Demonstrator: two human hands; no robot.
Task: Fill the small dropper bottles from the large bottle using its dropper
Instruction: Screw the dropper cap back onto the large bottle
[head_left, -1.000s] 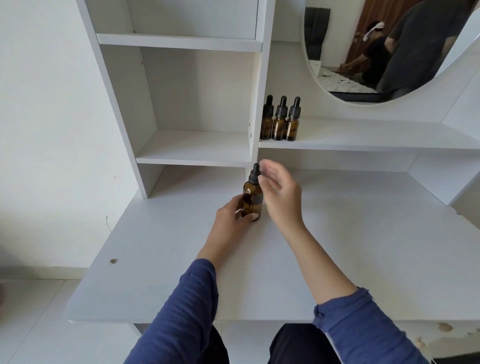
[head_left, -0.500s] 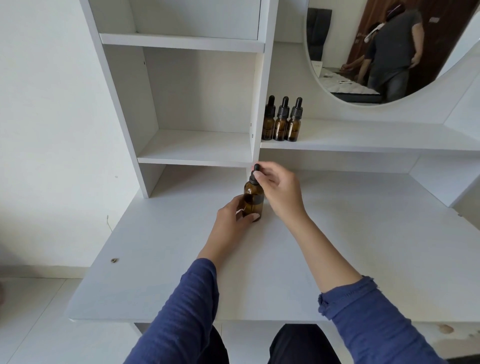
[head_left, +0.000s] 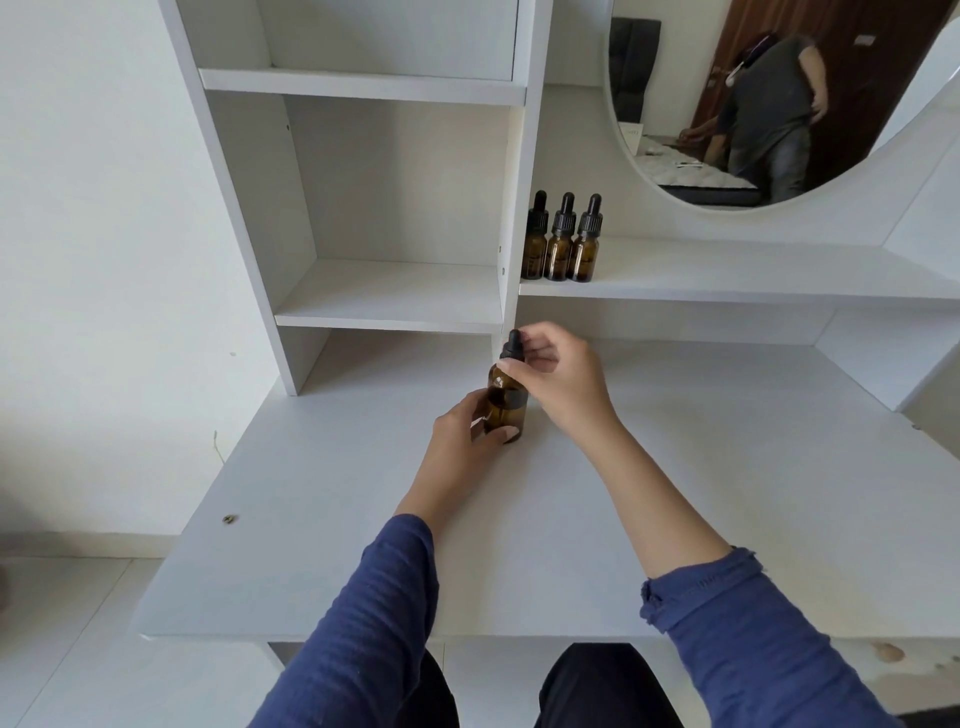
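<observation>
Right hand has closed onto the cap, pinching it.
Bottle stands upright straight below that pinch; left hand grips its body.

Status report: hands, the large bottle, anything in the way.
Left hand grips large amber glass bottle standing on white desk. Right hand pinches its black dropper cap, not yet off. Three small amber dropper bottles capped on shelf behind; nothing between.

blue ribbed sleeves pushed up, dark trousers.
</observation>
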